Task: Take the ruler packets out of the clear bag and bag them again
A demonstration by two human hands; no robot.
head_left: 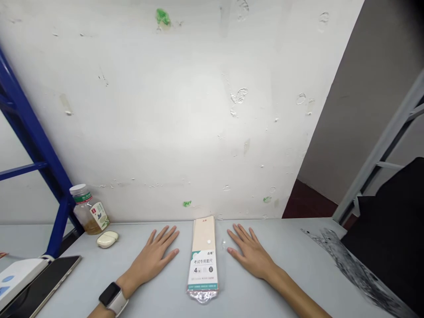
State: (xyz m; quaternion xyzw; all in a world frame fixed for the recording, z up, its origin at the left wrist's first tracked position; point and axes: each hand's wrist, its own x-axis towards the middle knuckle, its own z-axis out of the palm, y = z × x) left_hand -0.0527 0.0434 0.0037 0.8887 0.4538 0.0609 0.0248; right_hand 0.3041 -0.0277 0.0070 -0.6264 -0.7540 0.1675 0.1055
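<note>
A ruler set in its clear plastic packet [203,260] lies on the grey table between my two hands, its far end close to the wall. The packet has a cream upper part and a white and teal label with printed characters. My left hand [152,256] rests palm down to the left of it, fingers spread, with a smartwatch [112,297] on the wrist. To the right, my right hand [250,254] also lies flat with its fingers apart. Neither hand touches the packet or holds anything.
A clear jar with a white lid [89,210] stands at the back left, near a cream oval case [107,239]. A phone [49,285] and a white box [21,278] lie at the left edge. Blue metal frame [36,128] rises behind them. Black cloth [394,229] hangs at right.
</note>
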